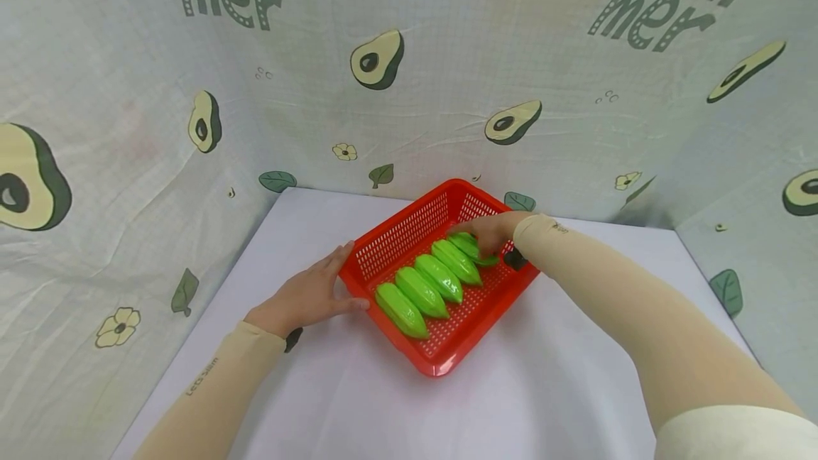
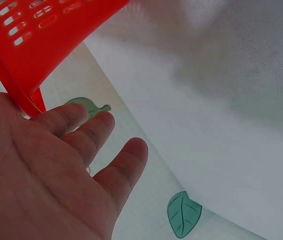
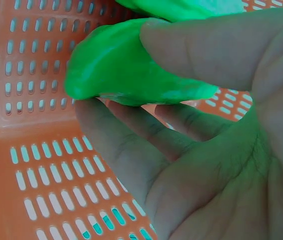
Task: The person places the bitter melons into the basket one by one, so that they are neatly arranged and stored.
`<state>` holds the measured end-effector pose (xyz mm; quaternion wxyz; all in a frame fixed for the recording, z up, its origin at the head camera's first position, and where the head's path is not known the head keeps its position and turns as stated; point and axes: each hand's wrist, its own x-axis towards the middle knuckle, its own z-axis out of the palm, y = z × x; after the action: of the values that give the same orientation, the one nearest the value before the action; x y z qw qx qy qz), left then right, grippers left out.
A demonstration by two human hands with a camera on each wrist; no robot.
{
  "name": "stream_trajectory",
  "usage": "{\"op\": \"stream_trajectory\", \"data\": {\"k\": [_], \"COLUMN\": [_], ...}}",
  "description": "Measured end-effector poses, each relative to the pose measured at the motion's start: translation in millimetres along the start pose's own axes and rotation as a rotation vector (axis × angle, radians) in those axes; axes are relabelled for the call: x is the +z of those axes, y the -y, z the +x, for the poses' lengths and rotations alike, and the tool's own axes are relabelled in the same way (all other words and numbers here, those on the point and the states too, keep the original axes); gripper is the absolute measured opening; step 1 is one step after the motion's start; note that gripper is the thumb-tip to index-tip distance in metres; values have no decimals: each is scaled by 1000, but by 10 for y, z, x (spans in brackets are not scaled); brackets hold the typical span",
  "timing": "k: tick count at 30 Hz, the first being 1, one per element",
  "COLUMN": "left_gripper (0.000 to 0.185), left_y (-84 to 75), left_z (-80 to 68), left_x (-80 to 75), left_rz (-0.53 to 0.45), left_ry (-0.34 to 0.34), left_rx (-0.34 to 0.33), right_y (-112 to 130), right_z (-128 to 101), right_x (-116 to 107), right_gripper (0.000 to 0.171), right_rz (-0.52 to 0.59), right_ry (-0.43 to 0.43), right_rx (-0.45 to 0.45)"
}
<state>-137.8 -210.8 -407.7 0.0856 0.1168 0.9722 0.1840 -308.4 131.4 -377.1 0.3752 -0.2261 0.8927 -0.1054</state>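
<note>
A red slotted plastic basket (image 1: 383,241) sits on the white table and holds a row of several green ridged toy fruits (image 1: 422,291). My right hand (image 1: 488,233) reaches into the basket's far end and grips the last green fruit (image 3: 131,70) between thumb and fingers, just above the basket floor (image 3: 41,180). My left hand (image 1: 307,293) lies flat with straight fingers against the basket's left outer wall (image 2: 41,45); in the left wrist view the fingers (image 2: 99,132) are spread and hold nothing.
Avocado-print cloth walls (image 1: 383,55) close the table in at the back and both sides. White table surface (image 1: 383,403) stretches between the basket and me. A small black object (image 1: 514,258) shows by my right wrist at the basket rim.
</note>
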Motion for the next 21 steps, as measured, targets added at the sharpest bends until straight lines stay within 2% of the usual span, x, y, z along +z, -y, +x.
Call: {"op": "stream_trajectory", "data": {"k": [7, 16, 21], "left_gripper": [124, 124, 124], "left_y": [-8, -19, -24], "left_z": [-9, -12, -21], "left_x": [-1, -14, -30], "left_rz": [0, 1, 5], "left_ry": [5, 4, 2], "left_rx": [-6, -3, -2], "right_y": [36, 55, 73], "right_z": [-44, -67, -111], "right_x": [11, -12, -68], "right_gripper": [82, 84, 85], "right_rz": [-38, -38, -21], "right_ry": [22, 16, -15], "right_rx": [-35, -29, -25]}}
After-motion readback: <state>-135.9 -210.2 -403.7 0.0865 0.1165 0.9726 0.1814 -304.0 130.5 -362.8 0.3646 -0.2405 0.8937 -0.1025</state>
